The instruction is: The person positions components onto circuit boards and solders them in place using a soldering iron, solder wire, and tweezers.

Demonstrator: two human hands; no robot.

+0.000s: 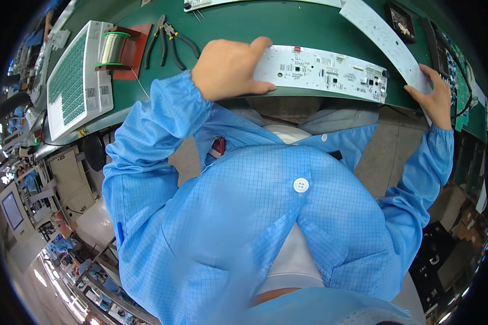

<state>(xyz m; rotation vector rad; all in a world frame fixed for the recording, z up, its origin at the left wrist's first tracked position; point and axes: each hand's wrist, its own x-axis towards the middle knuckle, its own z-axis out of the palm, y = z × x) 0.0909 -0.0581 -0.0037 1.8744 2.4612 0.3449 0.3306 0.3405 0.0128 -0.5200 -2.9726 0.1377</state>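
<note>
My left hand [225, 67] is closed on the left end of a long white circuit board [322, 70], thumb along its near edge and fingers at its far edge. Small chips, connectors and a red part sit on this board's upper face, and it lies along the front of the green table. At the right, my right hand [436, 100] pinches the near end of a second white circuit board [382, 40]. That one slants away to the far left, with a plainer face and a few small holes. A gap separates the two boards near my right thumb.
Left on the green table [228, 27] are a solder wire spool [114, 50] on a red stand, two black-handled pliers [168, 46] and a white panel [73, 81] with green rows. A third white board [265, 3] lies along the back. A small black tray [400, 23] stands far right, near green boards [461, 81].
</note>
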